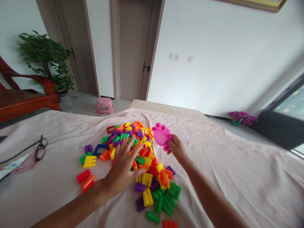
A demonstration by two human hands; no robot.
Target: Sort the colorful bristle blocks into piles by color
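A heap of plastic building blocks [136, 131] in red, orange, yellow, green and purple lies on the pale cloth. Over the heap's left part reaches my left hand [124, 166], palm down with its fingers spread; whether it touches the blocks I cannot tell. My right hand [177, 147] grips a pink paw-shaped plastic piece [161, 136] by its near edge, just right of the heap. Nearer to me, between my forearms, lie several green blocks [165, 199]. A blue square frame [99, 149] and a yellow block [89, 161] rest left of my left hand.
Glasses [41, 148] lie on the cloth [228, 177] at the left. Beyond its far edge are a pink stool [104, 105], a wooden chair [28, 91] and a potted plant [47, 60]. Purple flowers [242, 117] stand by the wall at right.
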